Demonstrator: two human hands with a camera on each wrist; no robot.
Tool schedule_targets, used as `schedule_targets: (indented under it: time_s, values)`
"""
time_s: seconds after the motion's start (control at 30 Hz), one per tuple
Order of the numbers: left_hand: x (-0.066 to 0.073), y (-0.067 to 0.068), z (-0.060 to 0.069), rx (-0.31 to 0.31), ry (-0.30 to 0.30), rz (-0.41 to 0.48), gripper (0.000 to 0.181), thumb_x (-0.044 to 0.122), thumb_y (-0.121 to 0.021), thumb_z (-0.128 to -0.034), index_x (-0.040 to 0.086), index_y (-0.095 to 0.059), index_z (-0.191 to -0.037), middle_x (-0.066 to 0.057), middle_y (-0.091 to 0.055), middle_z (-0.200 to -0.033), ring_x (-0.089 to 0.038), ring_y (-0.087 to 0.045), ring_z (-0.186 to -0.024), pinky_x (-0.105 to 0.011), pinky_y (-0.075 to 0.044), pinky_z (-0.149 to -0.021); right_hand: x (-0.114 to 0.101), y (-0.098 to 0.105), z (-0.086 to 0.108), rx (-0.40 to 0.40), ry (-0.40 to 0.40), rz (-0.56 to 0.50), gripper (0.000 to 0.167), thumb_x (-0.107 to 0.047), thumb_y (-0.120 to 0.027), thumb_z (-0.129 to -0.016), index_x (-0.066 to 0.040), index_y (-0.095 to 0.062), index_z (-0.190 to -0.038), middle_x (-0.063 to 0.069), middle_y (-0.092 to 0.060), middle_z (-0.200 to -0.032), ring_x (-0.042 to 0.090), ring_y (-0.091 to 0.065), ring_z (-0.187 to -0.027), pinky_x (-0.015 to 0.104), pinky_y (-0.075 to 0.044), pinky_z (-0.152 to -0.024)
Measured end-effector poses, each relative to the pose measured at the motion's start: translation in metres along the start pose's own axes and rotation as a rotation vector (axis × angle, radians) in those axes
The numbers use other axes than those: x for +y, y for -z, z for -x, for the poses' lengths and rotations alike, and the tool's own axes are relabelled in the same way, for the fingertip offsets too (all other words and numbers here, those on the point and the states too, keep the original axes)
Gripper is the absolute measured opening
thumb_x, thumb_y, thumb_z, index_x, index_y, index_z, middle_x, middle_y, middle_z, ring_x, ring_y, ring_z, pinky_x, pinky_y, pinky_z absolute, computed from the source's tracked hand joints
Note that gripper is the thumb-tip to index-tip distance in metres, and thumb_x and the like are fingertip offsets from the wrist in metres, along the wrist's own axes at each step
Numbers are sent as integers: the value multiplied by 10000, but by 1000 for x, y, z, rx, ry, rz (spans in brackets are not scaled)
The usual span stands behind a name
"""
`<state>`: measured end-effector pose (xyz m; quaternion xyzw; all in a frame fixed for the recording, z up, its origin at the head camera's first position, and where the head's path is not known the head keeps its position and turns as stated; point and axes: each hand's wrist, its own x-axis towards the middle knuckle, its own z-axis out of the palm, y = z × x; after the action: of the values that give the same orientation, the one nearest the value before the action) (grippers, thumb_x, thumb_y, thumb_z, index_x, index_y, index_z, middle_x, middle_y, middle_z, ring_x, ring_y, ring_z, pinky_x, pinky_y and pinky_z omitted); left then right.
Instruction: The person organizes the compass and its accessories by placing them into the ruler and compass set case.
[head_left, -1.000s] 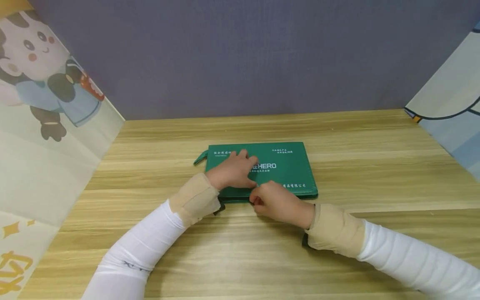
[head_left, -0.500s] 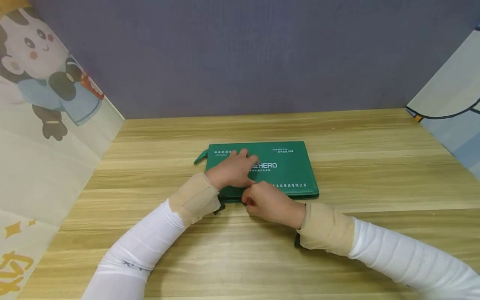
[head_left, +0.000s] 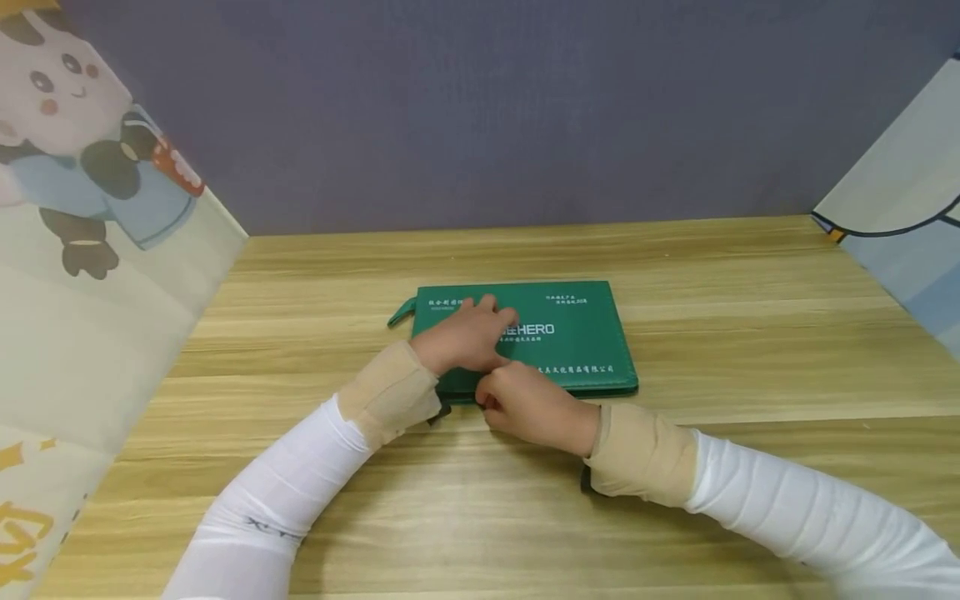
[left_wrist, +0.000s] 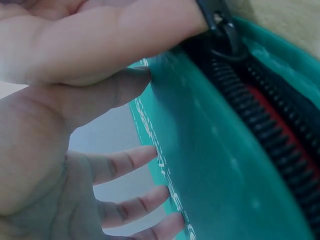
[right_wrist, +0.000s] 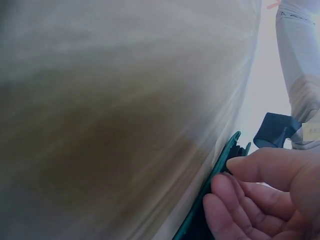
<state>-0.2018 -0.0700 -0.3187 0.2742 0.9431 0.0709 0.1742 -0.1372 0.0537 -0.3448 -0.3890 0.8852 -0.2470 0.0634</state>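
Observation:
A green zip case [head_left: 581, 333] with white lettering, "HERO" among it, lies flat on the table. My left hand [head_left: 467, 333] rests on its cover with spread fingers, left of the middle. At the front edge, my right hand [head_left: 534, 404] pinches the dark zip pull [left_wrist: 220, 22], seen close up in the left wrist view. From the slider toward the left end, the zip teeth [left_wrist: 270, 130] stand parted, and red shows between them. The curled right fingers [right_wrist: 232, 195] and thumb meet at the case's edge in the right wrist view, where the pull is mostly hidden.
A green strap loop [head_left: 402, 312] sticks out from the case's back left corner. The wood-grain table [head_left: 735, 333] ends at a grey-blue back panel [head_left: 525, 117]. Printed cartoon side panels [head_left: 105, 275] stand left and right. Both wrists wear beige wraps with dark cameras beneath.
My right hand has slid left along the case's front edge with the zip pull, uncovering more lettering behind it. The left hand and the case stay nearly in place.

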Motion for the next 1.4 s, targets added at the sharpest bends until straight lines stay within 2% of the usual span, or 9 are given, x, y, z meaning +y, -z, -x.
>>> schedule_targets:
  time_s: [0.17,0.4,0.53,0.63,0.77,0.9,1.0,1.2,1.4]
  values:
    - [0,2,-1,-10,-9,-1,596,396,-658,-867,155,-436,-1365,-147,-389,-1299,-273,-371,-1036,-373,-423,-848,1,0,-1,-3,-10,-3,249,29,-622,-790,-117,-556,-599,-81,-330,-526,75,-271,-519,201,-252,-503]
    - [-5,4,-1,-39,-20,12,558,379,-662,-866,171,-455,-1339,-120,-397,-1279,-264,-385,-1021,-369,-428,-834,1,-2,-1,-10,-12,-11,99,23,-635,-766,-63,-679,-744,-62,-537,-582,36,-438,-550,215,-451,-609]
    - [-10,8,-1,-46,-27,44,541,355,-676,-860,167,-476,-1327,-115,-407,-1314,-292,-425,-1123,-396,-439,-887,1,-3,1,-19,-13,4,114,22,-630,-770,-72,-664,-715,-59,-495,-560,36,-374,-517,194,-397,-544]
    - [-18,15,-1,-21,3,47,549,352,-681,-855,135,-493,-1324,-136,-423,-1357,-328,-421,-1221,-437,-424,-947,1,-3,1,-18,-15,4,116,26,-629,-773,-68,-671,-720,-59,-504,-572,34,-359,-522,179,-384,-537]
    - [-38,25,-6,45,49,36,562,337,-680,-853,70,-502,-1315,-175,-471,-1322,-343,-462,-1199,-450,-414,-968,-1,-4,-1,-8,-22,4,157,20,-630,-773,-89,-637,-661,-79,-437,-561,44,-328,-528,170,-331,-509]
    - [-61,29,-14,75,60,60,555,300,-665,-862,29,-487,-1312,-195,-474,-1337,-346,-444,-1238,-445,-381,-1008,-4,-5,-3,-1,-39,24,299,14,-617,-764,-139,-484,-544,-79,-267,-544,70,-249,-523,201,-203,-480]
    - [-74,31,-19,85,53,88,516,275,-656,-866,2,-506,-1277,-202,-489,-1335,-344,-440,-1247,-446,-371,-1015,-6,-6,-3,3,-52,42,350,12,-613,-758,-159,-421,-522,-78,-232,-545,76,-239,-529,210,-180,-482]
    - [-84,31,-23,85,53,156,423,255,-643,-875,-4,-551,-1197,-196,-539,-1263,-322,-504,-1140,-447,-408,-951,-5,-3,-2,-5,-58,39,294,20,-610,-767,-135,-500,-544,-73,-298,-541,84,-283,-541,200,-227,-482]
    - [-89,29,-21,90,65,142,413,277,-636,-881,-3,-549,-1172,-190,-560,-1217,-303,-522,-1075,-434,-418,-917,2,3,1,-23,-113,43,160,-1,-645,-787,-95,-660,-657,-70,-477,-566,72,-371,-545,191,-339,-503]
